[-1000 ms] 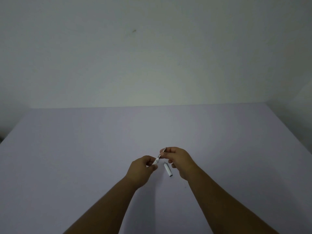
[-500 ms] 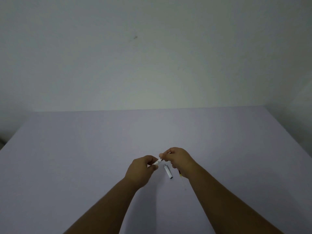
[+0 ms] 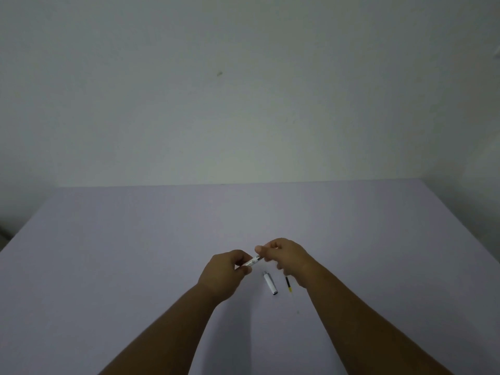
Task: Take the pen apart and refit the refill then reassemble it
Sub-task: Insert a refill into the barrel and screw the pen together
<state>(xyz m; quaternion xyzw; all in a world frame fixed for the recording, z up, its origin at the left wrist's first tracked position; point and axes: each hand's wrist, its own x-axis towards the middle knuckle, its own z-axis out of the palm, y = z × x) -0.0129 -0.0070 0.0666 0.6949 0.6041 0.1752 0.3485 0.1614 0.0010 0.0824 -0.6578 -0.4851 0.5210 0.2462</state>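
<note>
A: What's different from a second ago?

B: The refill [image 3: 288, 284] is out. It lies on the desk [image 3: 135, 253] at about 5 o'clock from my hands, partly under my right wrist, just beside the cap [image 3: 270, 283], which has kept its place. A second ago a thin rod stuck up from my right fingers; now it's gone from there. So I judge the take-apart is about done and refitting comes next.

A: And the barrel?

B: The barrel [image 3: 253, 261] is held between both hands, above the desk, tilted up toward 2 o'clock. My left hand [image 3: 224, 272] has its grip closed around the lower end. My right hand [image 3: 286, 255] pinches the upper end, thumb and forefinger tight together on the tip.

A: Pose?

B: Both forearms come in from 6 o'clock, converging. Left knuckles face up, fingers curled under; right wrist is cocked over, hand arched above the parts. Only this head view to go on.
</note>
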